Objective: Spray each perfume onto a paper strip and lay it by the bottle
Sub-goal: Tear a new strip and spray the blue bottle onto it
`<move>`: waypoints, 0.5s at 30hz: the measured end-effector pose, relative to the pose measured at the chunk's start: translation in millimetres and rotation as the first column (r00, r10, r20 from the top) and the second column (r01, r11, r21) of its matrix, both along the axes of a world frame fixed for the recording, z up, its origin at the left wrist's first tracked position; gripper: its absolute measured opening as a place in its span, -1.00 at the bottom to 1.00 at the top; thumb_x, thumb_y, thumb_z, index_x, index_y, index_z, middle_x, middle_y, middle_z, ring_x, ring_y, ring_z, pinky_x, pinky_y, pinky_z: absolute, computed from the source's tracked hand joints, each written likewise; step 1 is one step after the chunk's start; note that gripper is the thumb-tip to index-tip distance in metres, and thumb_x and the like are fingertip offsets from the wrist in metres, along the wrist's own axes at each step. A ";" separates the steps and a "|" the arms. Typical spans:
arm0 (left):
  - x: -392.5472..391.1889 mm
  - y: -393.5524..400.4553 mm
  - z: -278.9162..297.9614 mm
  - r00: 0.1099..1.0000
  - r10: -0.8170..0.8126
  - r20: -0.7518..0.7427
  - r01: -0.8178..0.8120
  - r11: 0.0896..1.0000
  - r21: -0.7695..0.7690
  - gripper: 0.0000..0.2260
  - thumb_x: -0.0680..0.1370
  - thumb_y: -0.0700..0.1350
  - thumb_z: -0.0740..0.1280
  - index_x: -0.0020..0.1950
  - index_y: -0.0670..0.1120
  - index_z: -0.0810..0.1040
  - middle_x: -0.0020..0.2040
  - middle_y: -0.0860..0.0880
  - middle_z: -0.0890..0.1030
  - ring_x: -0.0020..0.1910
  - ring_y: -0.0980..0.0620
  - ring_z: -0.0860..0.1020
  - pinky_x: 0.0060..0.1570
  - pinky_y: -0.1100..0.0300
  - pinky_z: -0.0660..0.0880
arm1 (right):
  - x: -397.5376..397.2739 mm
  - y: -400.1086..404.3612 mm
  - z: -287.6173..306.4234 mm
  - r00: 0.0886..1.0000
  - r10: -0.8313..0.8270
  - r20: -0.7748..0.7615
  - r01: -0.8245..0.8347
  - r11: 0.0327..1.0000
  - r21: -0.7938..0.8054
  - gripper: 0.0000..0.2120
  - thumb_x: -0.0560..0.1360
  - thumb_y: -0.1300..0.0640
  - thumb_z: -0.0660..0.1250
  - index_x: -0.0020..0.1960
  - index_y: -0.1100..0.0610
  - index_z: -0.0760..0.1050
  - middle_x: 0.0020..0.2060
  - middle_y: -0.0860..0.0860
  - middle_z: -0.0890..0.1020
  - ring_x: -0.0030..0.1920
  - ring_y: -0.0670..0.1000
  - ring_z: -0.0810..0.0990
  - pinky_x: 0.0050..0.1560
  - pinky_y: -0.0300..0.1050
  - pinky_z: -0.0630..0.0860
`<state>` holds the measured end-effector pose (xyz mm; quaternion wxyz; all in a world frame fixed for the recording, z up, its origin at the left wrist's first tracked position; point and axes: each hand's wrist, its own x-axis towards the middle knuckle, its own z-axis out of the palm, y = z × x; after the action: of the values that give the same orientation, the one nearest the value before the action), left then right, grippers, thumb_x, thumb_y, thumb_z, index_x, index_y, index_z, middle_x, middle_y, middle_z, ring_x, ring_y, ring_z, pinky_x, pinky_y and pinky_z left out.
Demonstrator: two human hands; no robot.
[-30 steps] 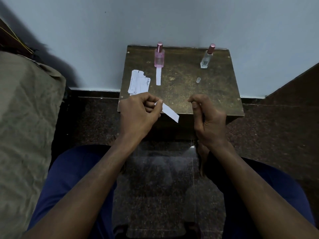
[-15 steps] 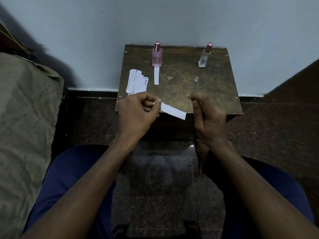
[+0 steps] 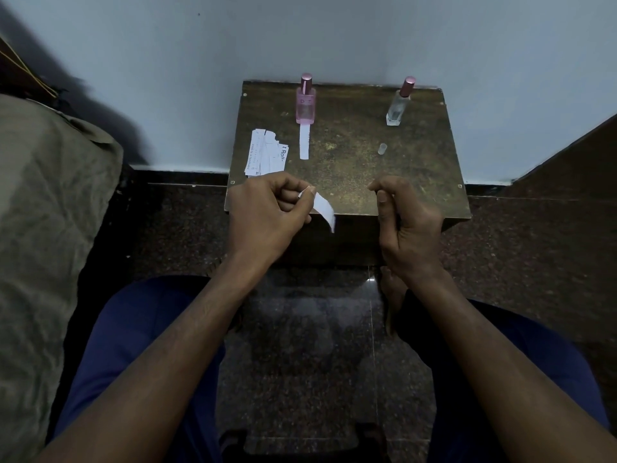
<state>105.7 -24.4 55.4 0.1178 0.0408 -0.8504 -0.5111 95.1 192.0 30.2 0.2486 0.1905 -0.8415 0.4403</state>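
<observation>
Head cam, looking down over the knees at a small worn wooden table (image 3: 350,168) pushed against the wall.

Left hand (image 3: 267,215) pinching a fresh paper strip (image 3: 323,207) by one end between thumb and forefinger, free end drooping past the table's near edge. Probably held by the tip to keep the rest clean for spraying.

Right hand (image 3: 409,222) just beside it, fingers curled inward with nothing visible in them. Looks like a loose fist, idle.

Pink perfume bottle (image 3: 305,103) at the back left, capped, with a used strip (image 3: 304,142) lying right in front of it, touching its base. So that one's done.

Clear perfume bottle (image 3: 399,103) at the back right, no strip by it yet. Small clear cap (image 3: 382,149) lying in front, maybe its cover.

Pile of spare paper pieces (image 3: 265,157) left of the pink bottle, handy for the left hand.
</observation>
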 end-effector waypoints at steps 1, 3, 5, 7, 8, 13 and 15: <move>0.3 -0.1 0.4 1.000 -0.001 0.000 0.001 1.000 0.000 -0.92 0.60 -0.06 0.54 -0.02 -0.06 0.77 -0.28 0.13 0.72 -0.34 0.24 0.72 -0.21 0.17 0.72 | 0.0 0.2 0.9 1.000 -0.008 -0.015 0.008 1.000 -0.020 -0.83 0.74 0.23 0.21 0.18 0.23 0.57 -0.26 0.14 0.60 -0.36 -0.01 0.48 -0.30 -0.31 0.39; 0.9 0.6 1.1 1.000 -0.002 0.000 0.002 1.000 0.001 -0.92 0.60 -0.06 0.54 -0.02 -0.06 0.77 -0.29 0.13 0.72 -0.34 0.24 0.72 -0.21 0.16 0.72 | -0.9 0.5 2.5 0.999 -0.023 -0.030 0.022 0.999 -0.047 -0.83 0.75 0.19 0.19 0.23 0.16 0.54 -0.28 0.08 0.58 -0.38 -0.06 0.43 -0.25 -0.46 0.31; 1.3 0.6 1.0 1.000 0.001 0.003 -0.001 1.000 0.002 -0.92 0.60 -0.06 0.54 -0.02 -0.06 0.77 -0.28 0.13 0.72 -0.34 0.24 0.72 -0.21 0.14 0.72 | -1.8 0.0 2.8 0.999 -0.025 -0.028 0.023 0.998 -0.058 -0.82 0.76 0.16 0.18 0.23 0.16 0.54 -0.28 0.08 0.58 -0.38 -0.05 0.43 -0.25 -0.45 0.31; 1.3 0.3 0.8 1.000 0.002 0.006 -0.002 1.000 0.003 -0.92 0.60 -0.06 0.54 -0.02 -0.06 0.77 -0.28 0.12 0.72 -0.33 0.23 0.72 -0.20 0.12 0.73 | -1.5 0.0 2.3 0.999 -0.012 -0.040 0.010 0.999 -0.047 -0.79 0.76 0.16 0.18 0.22 0.21 0.56 -0.24 0.14 0.62 -0.34 0.00 0.49 -0.27 -0.30 0.40; 1.2 0.0 0.8 1.000 0.001 0.006 -0.001 1.000 0.003 -0.92 0.60 -0.06 0.54 -0.01 -0.06 0.77 -0.27 0.12 0.73 -0.33 0.23 0.72 -0.20 0.11 0.73 | -1.4 0.1 2.3 0.999 -0.002 -0.048 0.001 0.999 -0.038 -0.78 0.76 0.17 0.18 0.21 0.24 0.57 -0.21 0.16 0.63 -0.31 0.03 0.52 -0.26 -0.20 0.44; 0.3 -0.4 0.5 1.000 0.002 0.006 -0.002 1.000 0.010 -0.92 0.60 -0.05 0.54 -0.02 -0.06 0.77 -0.29 0.13 0.72 -0.34 0.23 0.72 -0.21 0.15 0.72 | -1.0 0.5 1.4 0.999 -0.002 -0.032 0.002 1.000 0.004 -0.75 0.73 0.22 0.21 0.16 0.35 0.61 -0.12 -0.01 0.60 -0.30 -0.01 0.51 -0.25 -0.17 0.43; 0.1 -0.4 -0.1 1.000 0.002 0.007 -0.002 1.000 0.006 -0.92 0.60 -0.05 0.54 -0.02 -0.05 0.76 -0.29 0.13 0.72 -0.34 0.23 0.72 -0.21 0.15 0.72 | -1.1 1.2 1.2 1.000 0.002 -0.017 -0.001 1.000 0.011 -0.77 0.72 0.26 0.22 0.16 0.36 0.62 -0.15 0.08 0.64 -0.29 0.01 0.53 -0.26 -0.15 0.45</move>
<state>105.8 -24.8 55.3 0.1155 0.0437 -0.8493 -0.5132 94.0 193.2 31.4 0.2546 0.1962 -0.8415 0.4342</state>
